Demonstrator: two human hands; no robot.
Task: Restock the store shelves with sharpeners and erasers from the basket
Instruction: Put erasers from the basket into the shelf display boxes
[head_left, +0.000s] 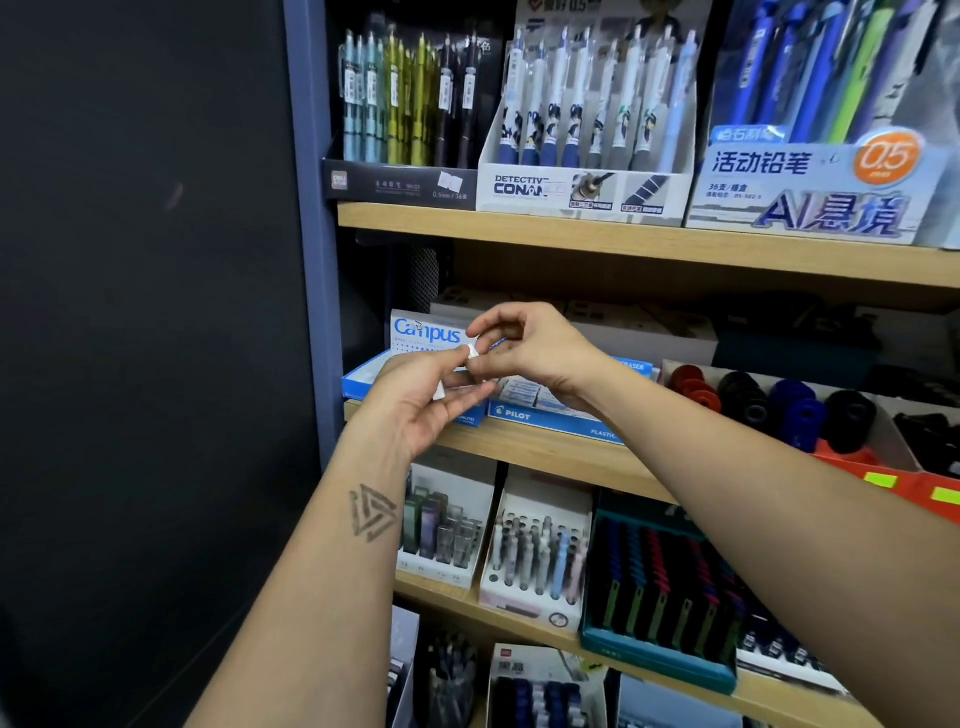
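Both hands meet in front of the middle wooden shelf (545, 452), just above the blue-and-white Campus eraser display box (415, 338) at its left end. The left hand (421, 405) has its fingers curled, and small white erasers (440, 392) show against them; how many it carries cannot be told. The right hand (530, 348) has thumb and forefinger pinched together on one small white eraser (472, 349), which touches the left thumb tip, so the piece looks to be passing from one hand to the other.

My reading is that the eraser step is in hand: a single eraser is being picked out of the left hand's stock, ready for a display box. The blue Pilot plastic-eraser tray (540, 415) lies just at 5 o'clock from the hands, with wrapped erasers already in it; the Campus box sits at 10 o'clock. Which of the two is meant I cannot tell.

The next move likely calls for the right hand to lift the eraser clear of the left fingers, carry it down to a gap in a tray and set it flat beside its neighbours while the left hand keeps its grip. The round red, black and blue sharpeners (769, 405) stand in their tray at 3 o'clock, untouched. The basket is out of view.
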